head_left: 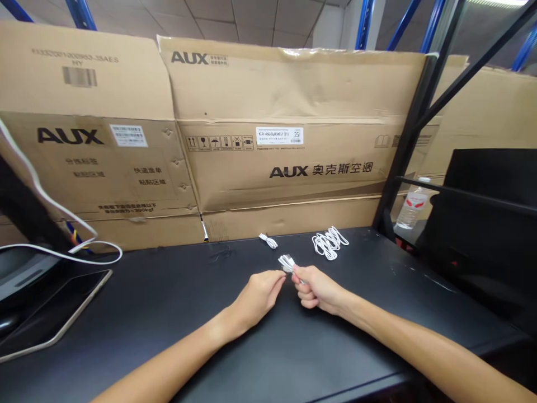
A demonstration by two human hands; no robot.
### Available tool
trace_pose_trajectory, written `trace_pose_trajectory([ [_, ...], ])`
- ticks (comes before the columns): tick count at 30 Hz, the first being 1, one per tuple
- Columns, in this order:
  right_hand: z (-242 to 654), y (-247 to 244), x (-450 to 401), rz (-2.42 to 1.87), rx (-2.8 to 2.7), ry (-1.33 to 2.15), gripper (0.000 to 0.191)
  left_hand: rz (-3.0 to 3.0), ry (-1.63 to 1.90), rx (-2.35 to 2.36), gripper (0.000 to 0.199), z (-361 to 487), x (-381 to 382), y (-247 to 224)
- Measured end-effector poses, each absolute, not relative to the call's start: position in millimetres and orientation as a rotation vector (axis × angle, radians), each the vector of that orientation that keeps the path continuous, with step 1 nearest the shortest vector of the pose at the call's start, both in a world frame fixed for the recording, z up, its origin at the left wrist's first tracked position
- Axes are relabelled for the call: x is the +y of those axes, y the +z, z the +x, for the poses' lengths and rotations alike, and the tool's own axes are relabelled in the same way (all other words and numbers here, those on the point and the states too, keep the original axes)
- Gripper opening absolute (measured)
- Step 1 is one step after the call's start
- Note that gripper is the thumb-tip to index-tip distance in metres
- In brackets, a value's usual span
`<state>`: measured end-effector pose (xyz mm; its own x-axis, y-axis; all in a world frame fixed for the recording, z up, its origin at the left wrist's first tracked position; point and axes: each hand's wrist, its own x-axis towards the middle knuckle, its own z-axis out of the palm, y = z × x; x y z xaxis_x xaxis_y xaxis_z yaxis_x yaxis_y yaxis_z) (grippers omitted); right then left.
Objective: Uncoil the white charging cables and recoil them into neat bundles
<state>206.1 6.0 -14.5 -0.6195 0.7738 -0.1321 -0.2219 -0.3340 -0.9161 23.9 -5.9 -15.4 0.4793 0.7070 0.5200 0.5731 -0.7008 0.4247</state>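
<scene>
The white bundled USB cable (286, 262) sits directly at the hands, above the tabletop: the right hand (316, 288) grasps its lower end between thumb and curled fingers, its looped end pointing up and leftward. The left hand (255, 296) has its fingertips pinched together at the bundle's near side; whether they grip a strand, I cannot tell. Beyond them, on the black table (176, 280), lie a smaller tied white cable (268, 241) and, farther right, a loosely coiled white cable (330, 244). Two AUX cartons (293, 89) wall off the back edge, with blue rack posts (364, 25) and a tiled ceiling (218, 11) above. A black metal frame (413, 126) bounds the right, a water bottle (413, 207) behind it. Bare tabletop stretches from the left forearm to a dark-screened tablet (50, 319), and from the right hand toward the frame; the front edge (361, 387) passes beneath the right forearm.
</scene>
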Motion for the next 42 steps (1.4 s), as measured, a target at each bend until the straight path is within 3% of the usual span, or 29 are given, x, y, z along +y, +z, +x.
trace_pose_trajectory([
  [7,212,-11,11,-0.735,-1.124,2.090,0.038,2.579,1.025,1.175,0.031,20,-5,-20],
  [16,212,-11,9,-0.740,-1.097,2.226,0.036,2.850,1.065,1.036,0.020,15,-1,-22],
  [25,211,-8,6,-0.731,-1.221,2.074,0.038,2.015,0.958,1.159,0.038,26,-6,-11],
  [32,206,-12,3,-0.727,-1.280,2.037,0.039,2.147,1.060,1.153,0.023,32,-12,-4],
  [36,205,-14,2,-0.721,-1.388,1.957,0.041,1.773,0.954,1.034,0.034,31,-6,-6],
  [42,209,-14,4,-0.642,-1.659,1.829,0.042,1.191,0.772,0.805,0.028,24,-2,-7],
])
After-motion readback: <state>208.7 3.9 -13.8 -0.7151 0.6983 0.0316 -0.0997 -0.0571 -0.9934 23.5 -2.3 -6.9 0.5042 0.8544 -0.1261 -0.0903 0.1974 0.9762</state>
